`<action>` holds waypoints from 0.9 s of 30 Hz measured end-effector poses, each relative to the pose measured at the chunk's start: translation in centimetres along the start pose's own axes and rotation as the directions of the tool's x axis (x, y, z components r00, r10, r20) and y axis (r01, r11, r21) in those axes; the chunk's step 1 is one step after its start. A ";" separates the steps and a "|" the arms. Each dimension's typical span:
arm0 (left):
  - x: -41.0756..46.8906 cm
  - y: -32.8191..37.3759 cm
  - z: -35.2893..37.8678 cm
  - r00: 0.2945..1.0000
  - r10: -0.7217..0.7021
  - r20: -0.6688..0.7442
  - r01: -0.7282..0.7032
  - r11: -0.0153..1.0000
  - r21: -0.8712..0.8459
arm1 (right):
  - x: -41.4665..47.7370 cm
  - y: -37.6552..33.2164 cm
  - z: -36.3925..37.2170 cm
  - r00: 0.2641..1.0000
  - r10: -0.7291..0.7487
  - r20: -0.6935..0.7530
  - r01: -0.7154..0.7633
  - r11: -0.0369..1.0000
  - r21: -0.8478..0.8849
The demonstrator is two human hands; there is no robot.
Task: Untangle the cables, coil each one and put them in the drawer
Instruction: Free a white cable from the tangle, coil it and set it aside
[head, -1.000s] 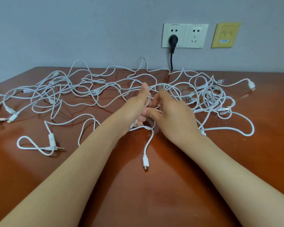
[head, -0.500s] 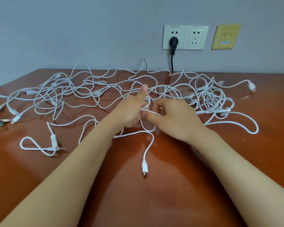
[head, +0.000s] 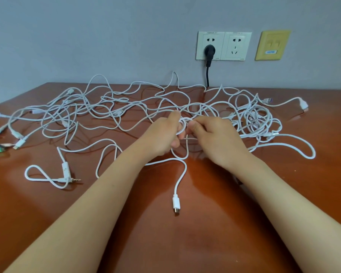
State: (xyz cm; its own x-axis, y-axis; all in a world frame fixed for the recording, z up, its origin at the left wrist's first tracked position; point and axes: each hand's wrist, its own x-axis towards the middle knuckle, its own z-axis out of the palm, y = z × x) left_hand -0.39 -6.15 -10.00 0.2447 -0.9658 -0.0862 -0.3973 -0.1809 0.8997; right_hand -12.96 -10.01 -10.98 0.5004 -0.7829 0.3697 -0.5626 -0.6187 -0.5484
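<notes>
Scene: A person's two hands work at a sprawl of white cables (head: 114, 113) on a brown table (head: 165, 243), below a wall socket (head: 223, 46) that holds a black plug (head: 209, 52).
Left hand: The left hand (head: 161, 137), at the table's middle, has its fingers curled round a white strand, thumb raised.
Right hand: The right hand (head: 215, 138), just beside it, pinches the same small loop (head: 182, 127) between thumb and forefinger.
Cable in hand: From the loop a tail runs toward the near edge and ends in a free connector (head: 176, 203) lying flat on the wood.
Rest of the tangle: It spans the far half of the table from left edge to right edge, and the dense knot (head: 258, 123) sits toward the far right corner.
Audio lead: An audio lead (head: 64, 170) with a jack plug lies near the left edge; whether it is free of the mass cannot be told.
Drawer: Not in view.
Handling: The cables look light, limp and smooth-jacketed. They would probably slip through fingers and hold no shape unless pinned, and the hard connectors may snag in loops.
Where to take hold: Probably near the free connector, feeding that end back through each crossing. A tug at mid-span would likely tighten the knots.
Progress: No cable shows as coiled, so the untangling appears to be at an early stage.
</notes>
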 end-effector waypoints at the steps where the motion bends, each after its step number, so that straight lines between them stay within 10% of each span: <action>1: 0.0 -0.1 0.1 1.000 0.009 0.011 -0.009 1.000 0.007 | 0.0 0.0 0.0 1.000 0.005 -0.001 -0.005 1.000 -0.001; 9: -0.1 -0.5 0.3 0.984 0.176 0.011 -0.176 0.984 0.012 | -0.2 -0.1 0.1 1.000 0.009 -0.007 -0.009 1.000 0.025; 23: 0.7 -0.3 -0.6 0.941 0.017 -0.339 -0.140 0.928 -0.345 | -0.7 -0.8 0.1 0.993 -0.117 0.005 0.116 0.978 -0.175; 27: 0.9 -1.1 -0.5 0.868 0.203 -0.454 -0.205 0.978 0.045 | -1.0 -1.2 0.5 0.980 -0.183 0.083 0.195 0.966 -0.169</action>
State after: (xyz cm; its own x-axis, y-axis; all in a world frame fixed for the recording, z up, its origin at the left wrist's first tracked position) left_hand 0.75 -6.75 -10.87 0.5331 -0.7904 0.3019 -0.4782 0.0129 0.8781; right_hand -12.46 -8.49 -11.03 0.6481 -0.6480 0.4001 -0.5573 -0.7616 -0.3307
